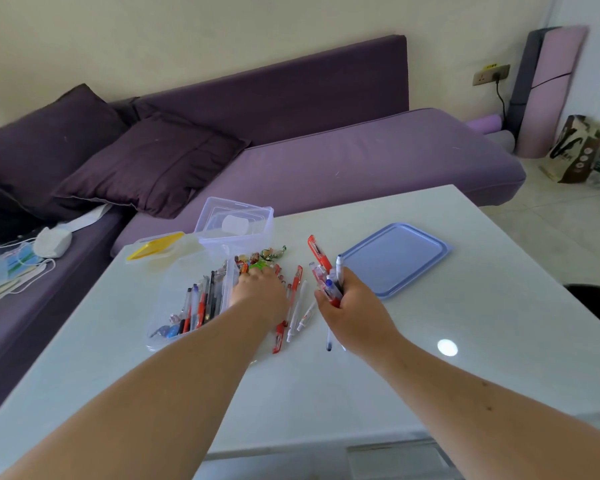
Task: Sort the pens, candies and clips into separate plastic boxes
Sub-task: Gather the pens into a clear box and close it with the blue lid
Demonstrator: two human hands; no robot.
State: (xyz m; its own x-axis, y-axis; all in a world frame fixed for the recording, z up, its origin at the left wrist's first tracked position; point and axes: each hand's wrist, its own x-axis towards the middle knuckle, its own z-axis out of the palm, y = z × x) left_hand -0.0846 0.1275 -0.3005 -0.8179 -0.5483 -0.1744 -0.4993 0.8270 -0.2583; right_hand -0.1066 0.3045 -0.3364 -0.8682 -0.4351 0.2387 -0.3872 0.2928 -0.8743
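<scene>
A long clear plastic box [160, 306] on the white table [465, 341] holds several pens [201, 304] and a few candies at its near end. My left hand [260, 289] lies palm down on the loose pile beside the box, fingers over candies [262, 259]; whether it holds anything is hidden. Loose red and white pens [293, 306] lie just right of it. My right hand [347, 306] grips a bundle of pens [328, 280], red, white and blue, their tips pointing up and away. A stack of empty clear boxes [234, 223] stands behind the pile.
A blue lid [395, 259] lies flat to the right of my right hand. A small box with a yellow lid [156, 245] sits at the table's far left corner. A purple sofa with cushions [291, 133] runs behind the table.
</scene>
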